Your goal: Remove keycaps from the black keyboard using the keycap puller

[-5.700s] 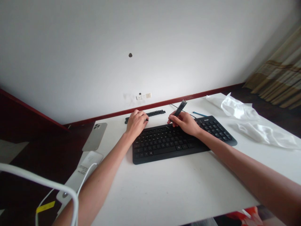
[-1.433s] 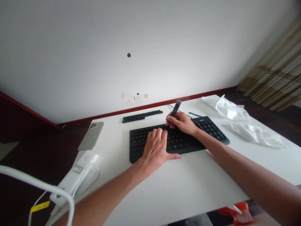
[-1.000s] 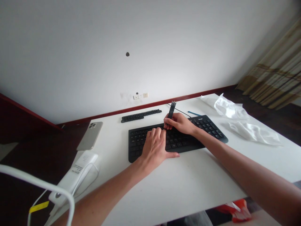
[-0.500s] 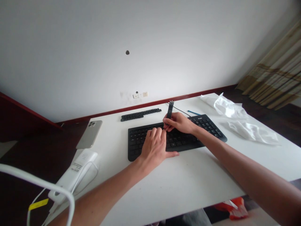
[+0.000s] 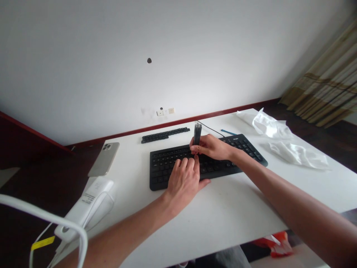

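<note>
A black keyboard [image 5: 163, 163] lies on the white table, turned slightly, with its cable running off the back. My left hand [image 5: 184, 173] rests palm down across its middle, fingers bent over the keys and thumb stretched out along the front edge; it holds nothing that I can see. In my right hand [image 5: 210, 146] a dark stick-like tool [image 5: 198, 134] with a clear upper end is pinched, standing nearly upright over the keys. Its lower tip is hidden by my fingers. The two hands almost touch.
Black keycaps [image 5: 165, 135] sit in rows behind the keyboard. A blue stick [image 5: 228, 131] lies near the cable. Crumpled white plastic bags [image 5: 269, 124] are at the right. A phone [image 5: 104, 159] and a white power strip [image 5: 86, 208] with cords are at the left.
My right hand has shifted slightly left, and the tool in it now stands more upright. My left hand stays on the keyboard, its fingers slightly moved. The view has shifted a little.
</note>
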Motion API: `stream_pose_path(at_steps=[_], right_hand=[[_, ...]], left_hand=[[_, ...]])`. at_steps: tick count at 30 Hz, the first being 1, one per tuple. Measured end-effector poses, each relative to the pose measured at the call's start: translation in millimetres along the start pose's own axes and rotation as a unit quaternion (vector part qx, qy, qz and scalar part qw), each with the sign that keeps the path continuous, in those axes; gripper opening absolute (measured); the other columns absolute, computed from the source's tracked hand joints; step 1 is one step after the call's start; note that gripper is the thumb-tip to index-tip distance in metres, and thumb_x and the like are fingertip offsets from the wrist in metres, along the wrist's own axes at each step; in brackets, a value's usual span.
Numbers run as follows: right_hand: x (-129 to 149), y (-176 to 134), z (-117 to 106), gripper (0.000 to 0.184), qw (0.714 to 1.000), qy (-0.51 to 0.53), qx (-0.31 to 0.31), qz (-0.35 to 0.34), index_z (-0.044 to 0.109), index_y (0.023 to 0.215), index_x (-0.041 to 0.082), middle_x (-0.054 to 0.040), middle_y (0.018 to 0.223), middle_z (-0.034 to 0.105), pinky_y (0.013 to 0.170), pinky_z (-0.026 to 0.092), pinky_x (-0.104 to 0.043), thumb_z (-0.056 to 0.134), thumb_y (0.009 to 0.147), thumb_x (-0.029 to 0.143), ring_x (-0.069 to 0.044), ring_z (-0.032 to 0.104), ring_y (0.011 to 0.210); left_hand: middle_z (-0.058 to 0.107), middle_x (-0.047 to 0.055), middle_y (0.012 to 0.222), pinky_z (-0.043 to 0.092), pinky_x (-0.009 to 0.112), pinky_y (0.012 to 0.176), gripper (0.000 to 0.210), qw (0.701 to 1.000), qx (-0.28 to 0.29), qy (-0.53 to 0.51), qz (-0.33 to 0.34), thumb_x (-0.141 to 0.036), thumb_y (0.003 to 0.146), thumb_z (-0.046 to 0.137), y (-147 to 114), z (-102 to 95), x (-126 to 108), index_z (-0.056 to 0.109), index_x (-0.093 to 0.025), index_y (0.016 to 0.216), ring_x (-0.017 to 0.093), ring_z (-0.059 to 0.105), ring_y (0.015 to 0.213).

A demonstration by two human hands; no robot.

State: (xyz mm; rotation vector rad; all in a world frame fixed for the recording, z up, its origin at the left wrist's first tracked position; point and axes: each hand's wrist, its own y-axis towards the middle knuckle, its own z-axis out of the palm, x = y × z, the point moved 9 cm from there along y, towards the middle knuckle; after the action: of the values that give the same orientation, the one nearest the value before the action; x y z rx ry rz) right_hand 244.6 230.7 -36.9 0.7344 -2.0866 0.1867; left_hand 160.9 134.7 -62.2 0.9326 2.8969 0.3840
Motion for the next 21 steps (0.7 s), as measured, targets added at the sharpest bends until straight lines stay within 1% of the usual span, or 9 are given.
stream_pose_path(at_steps=[2,5,7,10,14,17,21], right_hand=[[5,0,0,0.039,1.000,0.005,0.021,-0.010,0.073,0.094,0.018,-0.0024,0.075,0.071,0.061,0.046,-0.027,0.064,0.094,0.056,-0.016,0.059,0.066],[10,-1,2,0.038,0.998,0.035,0.054,-0.022,0.073,0.093,0.018,-0.0044,0.082,0.075,0.069,0.050,-0.029,0.064,0.095,0.055,-0.018,0.064,0.073],[10,-1,2,0.039,0.995,0.074,0.070,-0.023,0.073,0.092,0.017,-0.0058,0.085,0.076,0.074,0.053,-0.030,0.065,0.094,0.055,-0.020,0.068,0.078],[4,0,2,0.039,0.988,0.131,0.084,-0.019,0.075,0.093,0.017,-0.0070,0.087,0.076,0.076,0.055,-0.031,0.067,0.092,0.055,-0.021,0.069,0.080],[-8,0,1,0.040,0.981,0.162,0.107,-0.006,0.075,0.098,0.016,-0.0081,0.092,0.076,0.076,0.057,-0.031,0.066,0.094,0.055,-0.021,0.070,0.086],[-15,-1,-3,0.044,0.977,0.183,0.112,0.009,0.076,0.099,0.015,-0.0101,0.095,0.077,0.076,0.057,-0.032,0.068,0.092,0.057,-0.022,0.071,0.089],[-20,1,-4,0.046,0.977,0.191,0.093,0.022,0.076,0.098,0.014,-0.0111,0.093,0.077,0.073,0.057,-0.032,0.069,0.090,0.059,-0.023,0.072,0.087]], left_hand=[[0.065,0.012,0.107,0.046,0.046,0.089,0.078,1.000,-0.002,-0.001,-0.001,-0.063,0.091,0.066,0,0.0,0,0.054,-0.010,0.147,0.029,0.057,0.099],[0.065,0.013,0.108,0.046,0.047,0.090,0.079,1.000,0.000,0.001,-0.006,-0.062,0.091,0.066,-1,-1.1,1,0.053,-0.009,0.147,0.029,0.057,0.100],[0.065,0.012,0.107,0.046,0.047,0.090,0.080,1.000,0.004,0.001,-0.010,-0.062,0.090,0.067,-1,-2.2,1,0.053,-0.008,0.147,0.029,0.057,0.099],[0.064,0.011,0.104,0.046,0.046,0.089,0.080,1.000,0.009,-0.001,-0.013,-0.062,0.090,0.068,-1,-3.7,1,0.053,-0.008,0.147,0.029,0.056,0.097],[0.064,0.011,0.103,0.046,0.046,0.087,0.080,1.000,0.011,-0.004,-0.011,-0.062,0.091,0.066,0,-4.4,1,0.053,-0.007,0.147,0.028,0.056,0.096],[0.064,0.011,0.104,0.046,0.046,0.087,0.080,1.000,0.013,-0.003,-0.010,-0.062,0.091,0.066,0,-4.9,1,0.052,-0.008,0.148,0.028,0.056,0.096],[0.065,0.011,0.105,0.047,0.044,0.086,0.080,1.000,0.015,-0.005,-0.007,-0.062,0.091,0.067,0,-6.5,1,0.052,-0.009,0.148,0.028,0.057,0.097]])
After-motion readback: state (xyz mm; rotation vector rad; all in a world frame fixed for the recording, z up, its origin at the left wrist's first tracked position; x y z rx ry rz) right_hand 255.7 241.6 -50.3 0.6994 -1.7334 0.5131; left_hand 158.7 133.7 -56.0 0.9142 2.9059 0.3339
